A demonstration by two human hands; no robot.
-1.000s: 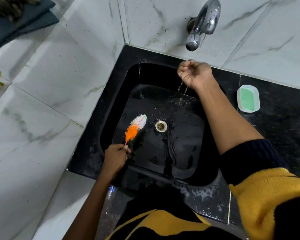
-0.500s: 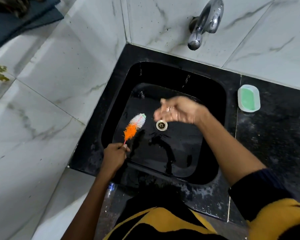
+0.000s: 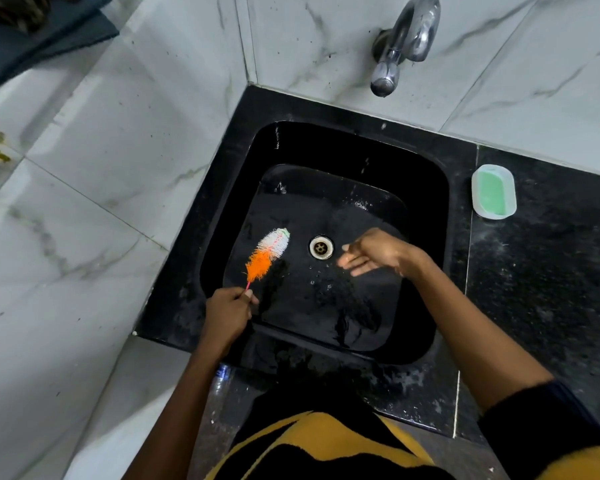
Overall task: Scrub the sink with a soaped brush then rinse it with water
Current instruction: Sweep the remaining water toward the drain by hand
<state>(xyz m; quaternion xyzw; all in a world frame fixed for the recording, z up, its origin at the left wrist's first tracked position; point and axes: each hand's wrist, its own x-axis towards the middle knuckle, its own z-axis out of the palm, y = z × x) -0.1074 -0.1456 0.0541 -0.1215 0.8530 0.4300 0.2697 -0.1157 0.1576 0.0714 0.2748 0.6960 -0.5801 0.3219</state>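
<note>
A black square sink [image 3: 426, 188] is set in a black stone counter, wet, with a metal drain [image 3: 321, 247] in its middle. My left hand [image 3: 227, 311] grips the thin handle of an orange and white bottle brush [image 3: 268, 253], whose bristles lie over the basin's left side. My right hand [image 3: 373, 252] is low in the basin just right of the drain, fingers stretched out towards the left, holding nothing. Water drops lie on the basin floor below it. A chrome tap [image 3: 400, 43] juts from the wall above the sink; no water stream shows.
A white dish with green soap [image 3: 493, 191] sits on the counter [image 3: 541, 271] right of the sink. Marble tile walls stand behind and to the left. A plastic bottle [image 3: 222, 375] shows below the counter's front edge.
My right hand came down from under the tap into the basin, passed over the drain, and opened out to its right. The left hand and brush stayed in place.
</note>
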